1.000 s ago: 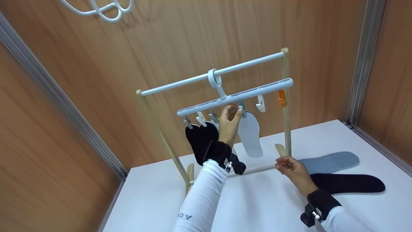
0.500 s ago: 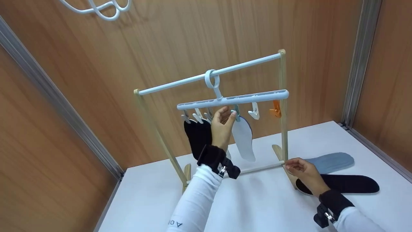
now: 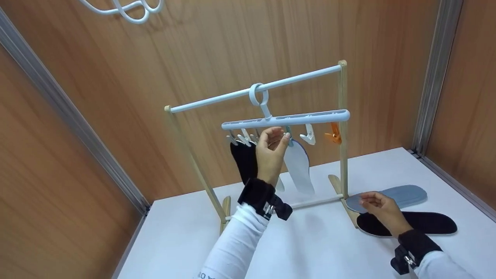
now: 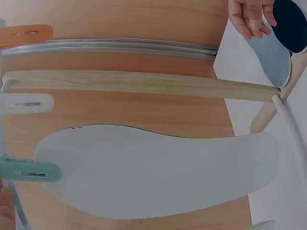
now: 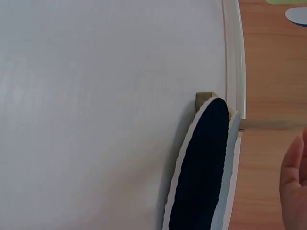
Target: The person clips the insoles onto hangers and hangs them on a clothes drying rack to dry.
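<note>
My left hand is raised under the light blue hanger, with its curled thumb and fingers pinching the green clip. From that clip hangs a pale insole, seen broadside as the white insole in the left wrist view. Dark insoles hang from grey and white clips further left, partly hidden by the hand. My right hand, loosely curled and holding nothing, is over a grey-blue insole and a black insole on the table.
The hanger's ring hooks over a rack's white bar, held by wooden posts. A white clip and an orange clip hang without insoles. Wood-grain panels enclose the white table. White wire loops hang upper left.
The hanger's right end has dropped and its bar sits more level. My right hand has moved right, away from the rack's post. My left hand stays at the green clip.
</note>
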Available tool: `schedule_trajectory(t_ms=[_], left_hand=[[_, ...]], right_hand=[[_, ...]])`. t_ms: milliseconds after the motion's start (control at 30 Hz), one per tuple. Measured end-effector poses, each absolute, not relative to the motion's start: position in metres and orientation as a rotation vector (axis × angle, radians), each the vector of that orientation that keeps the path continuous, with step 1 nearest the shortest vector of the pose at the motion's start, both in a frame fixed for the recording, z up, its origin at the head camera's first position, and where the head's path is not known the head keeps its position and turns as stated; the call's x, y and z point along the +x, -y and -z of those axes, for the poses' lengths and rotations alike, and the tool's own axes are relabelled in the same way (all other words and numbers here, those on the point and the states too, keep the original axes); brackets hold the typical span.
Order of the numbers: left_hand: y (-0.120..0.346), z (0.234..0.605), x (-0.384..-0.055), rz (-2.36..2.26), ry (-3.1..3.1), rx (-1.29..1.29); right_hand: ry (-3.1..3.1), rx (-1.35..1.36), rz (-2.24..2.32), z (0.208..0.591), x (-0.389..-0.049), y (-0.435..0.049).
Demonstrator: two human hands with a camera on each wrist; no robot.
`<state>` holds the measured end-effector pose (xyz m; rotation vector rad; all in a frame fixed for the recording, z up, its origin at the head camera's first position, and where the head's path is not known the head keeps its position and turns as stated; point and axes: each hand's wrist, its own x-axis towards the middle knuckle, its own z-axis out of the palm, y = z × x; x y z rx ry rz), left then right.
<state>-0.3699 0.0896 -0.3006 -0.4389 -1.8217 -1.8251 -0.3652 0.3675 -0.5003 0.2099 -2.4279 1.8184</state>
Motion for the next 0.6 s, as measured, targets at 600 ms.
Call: schedule_trajectory(t_ms=[600], left_hand=[[-0.127,0.299,-0.352,1.643,2.086,-0.395]], right_hand=[[2.723,0.38,-1.096,0.516,-0.368,-0.425]])
